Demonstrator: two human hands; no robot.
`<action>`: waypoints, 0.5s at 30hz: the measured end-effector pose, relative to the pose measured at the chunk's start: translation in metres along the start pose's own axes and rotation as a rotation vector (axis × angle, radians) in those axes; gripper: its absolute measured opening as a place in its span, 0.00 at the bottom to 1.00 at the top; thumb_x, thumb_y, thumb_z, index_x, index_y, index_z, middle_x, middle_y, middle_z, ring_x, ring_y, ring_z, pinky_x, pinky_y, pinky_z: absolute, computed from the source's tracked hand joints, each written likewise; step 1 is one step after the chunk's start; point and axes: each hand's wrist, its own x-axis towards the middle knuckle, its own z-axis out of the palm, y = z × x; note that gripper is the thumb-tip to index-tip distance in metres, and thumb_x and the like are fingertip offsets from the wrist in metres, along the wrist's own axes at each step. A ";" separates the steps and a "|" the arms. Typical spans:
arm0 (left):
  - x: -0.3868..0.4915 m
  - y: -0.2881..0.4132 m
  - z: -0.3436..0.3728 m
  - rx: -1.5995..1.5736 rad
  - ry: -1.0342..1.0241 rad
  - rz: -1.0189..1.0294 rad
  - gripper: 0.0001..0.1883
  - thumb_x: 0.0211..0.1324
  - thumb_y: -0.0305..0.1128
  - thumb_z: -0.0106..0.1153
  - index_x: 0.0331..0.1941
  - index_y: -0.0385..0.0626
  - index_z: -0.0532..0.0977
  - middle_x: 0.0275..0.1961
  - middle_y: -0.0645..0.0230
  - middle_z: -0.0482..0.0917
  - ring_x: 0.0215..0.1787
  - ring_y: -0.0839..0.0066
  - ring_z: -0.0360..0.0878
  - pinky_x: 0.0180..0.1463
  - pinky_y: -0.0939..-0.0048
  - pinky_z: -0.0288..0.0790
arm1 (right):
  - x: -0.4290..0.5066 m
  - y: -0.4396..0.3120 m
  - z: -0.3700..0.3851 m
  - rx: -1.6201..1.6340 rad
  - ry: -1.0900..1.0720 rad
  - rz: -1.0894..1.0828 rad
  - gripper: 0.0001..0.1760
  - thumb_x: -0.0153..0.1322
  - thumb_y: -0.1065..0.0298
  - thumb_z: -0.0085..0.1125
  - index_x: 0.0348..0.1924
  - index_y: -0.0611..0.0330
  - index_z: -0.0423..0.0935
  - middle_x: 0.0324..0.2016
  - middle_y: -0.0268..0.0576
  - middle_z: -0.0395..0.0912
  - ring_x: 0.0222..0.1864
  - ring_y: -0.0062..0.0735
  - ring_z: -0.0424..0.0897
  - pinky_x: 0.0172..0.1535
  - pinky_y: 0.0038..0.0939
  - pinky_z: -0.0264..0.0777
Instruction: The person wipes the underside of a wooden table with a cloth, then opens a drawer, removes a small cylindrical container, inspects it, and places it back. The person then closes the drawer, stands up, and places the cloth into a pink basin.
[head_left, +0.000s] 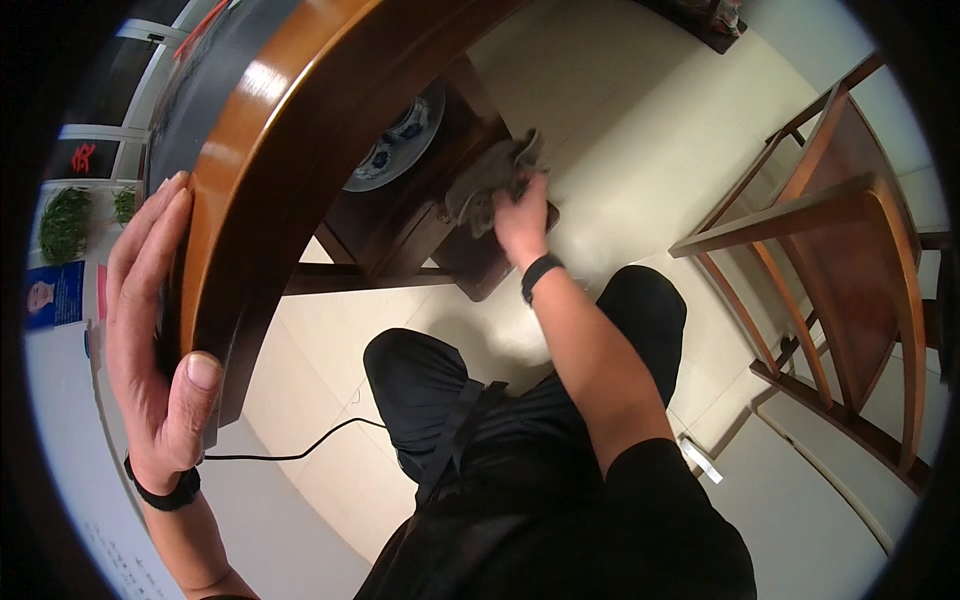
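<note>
My left hand (142, 352) grips the rim of a round, glossy wooden table (217, 217), fingers over the edge and thumb on the near side. Below the tabletop, my right hand (521, 221) holds a crumpled grey cloth (480, 184), slightly blurred. The cloth rests against the corner of a dark wooden base (480, 262) under the table; the fingers are partly hidden in its folds. Beside the cloth, a blue-and-white porcelain dish (416, 142) sits on the base, half covered from view by the tabletop.
A wooden chair (855, 247) stands at the right by the wall. From the left, a black cable (300, 456) runs to my knee. A small white object (701, 460) lies on the tiled floor (600, 142). Green plants (65, 225) show at the far left.
</note>
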 end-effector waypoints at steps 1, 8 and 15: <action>0.000 -0.001 0.001 -0.014 -0.004 -0.008 0.46 0.62 0.68 0.51 0.74 0.45 0.70 0.76 0.49 0.68 0.78 0.54 0.67 0.77 0.46 0.65 | 0.008 -0.007 -0.006 -0.030 0.003 -0.071 0.23 0.69 0.77 0.64 0.55 0.70 0.68 0.52 0.65 0.76 0.56 0.62 0.77 0.62 0.49 0.70; 0.001 -0.004 0.002 -0.033 -0.006 -0.017 0.47 0.62 0.70 0.50 0.75 0.46 0.69 0.77 0.51 0.68 0.78 0.54 0.67 0.78 0.45 0.64 | -0.047 -0.041 0.011 -0.208 -0.233 -0.440 0.25 0.66 0.76 0.64 0.55 0.69 0.69 0.50 0.65 0.74 0.54 0.68 0.75 0.59 0.50 0.72; 0.000 -0.004 0.005 -0.040 0.006 -0.039 0.48 0.61 0.73 0.49 0.75 0.49 0.68 0.77 0.51 0.67 0.79 0.54 0.66 0.78 0.44 0.65 | -0.030 -0.063 -0.002 -0.165 -0.175 -0.388 0.23 0.67 0.74 0.65 0.54 0.68 0.70 0.51 0.64 0.74 0.54 0.66 0.75 0.58 0.49 0.72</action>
